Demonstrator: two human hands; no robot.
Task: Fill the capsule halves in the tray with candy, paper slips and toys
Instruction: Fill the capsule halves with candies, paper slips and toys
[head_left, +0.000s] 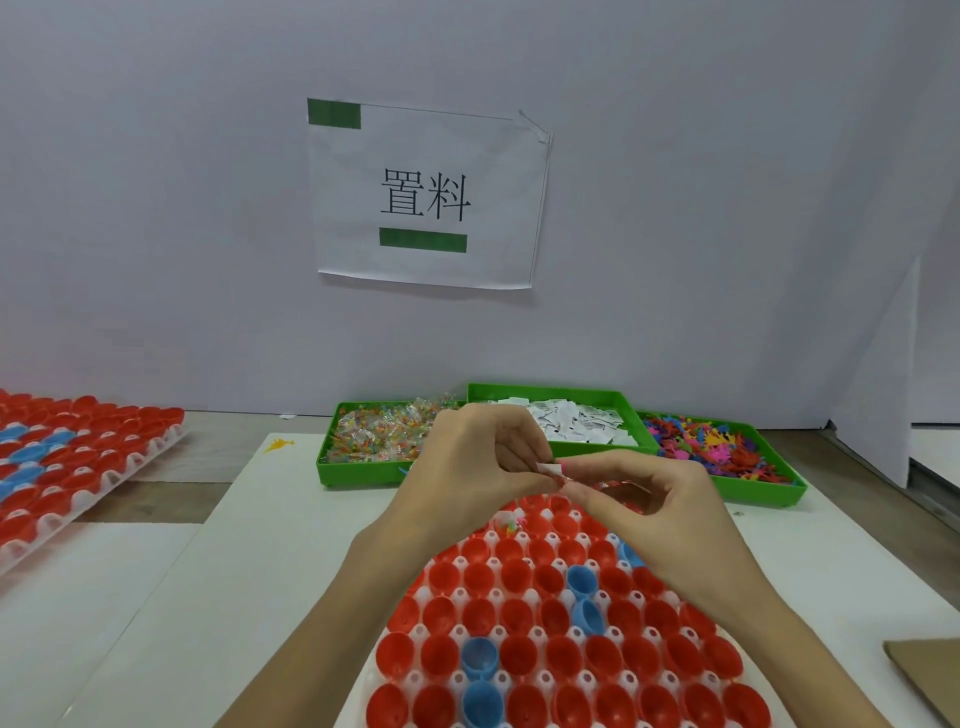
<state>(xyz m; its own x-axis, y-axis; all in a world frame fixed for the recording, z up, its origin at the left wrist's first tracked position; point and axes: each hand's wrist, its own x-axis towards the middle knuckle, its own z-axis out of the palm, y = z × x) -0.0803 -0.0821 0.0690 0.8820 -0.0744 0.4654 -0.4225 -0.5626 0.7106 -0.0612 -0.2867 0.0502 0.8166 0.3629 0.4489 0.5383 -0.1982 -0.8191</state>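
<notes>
Both hands meet above the far end of the tray (519, 675), left hand (483, 467) and right hand (649, 499) each in a narrow fingertip grip, pinching one paper slip (549, 470) between them. Wrists angle inward. Behind them on the counter (234, 571) sit three green bins (571, 395) of candy (379, 434), slips and toys (711, 441).

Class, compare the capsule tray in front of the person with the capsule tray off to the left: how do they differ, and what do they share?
The front tray lies flat on the white mat, under both hands; the left tray sits apart at the table's edge, untouched. The front tray's capsule halves open upward as cups, nearly all empty; the left tray's show rounded domes, so their fill cannot be seen. Both are white gridded trays, mostly red pieces with a few blue.
</notes>
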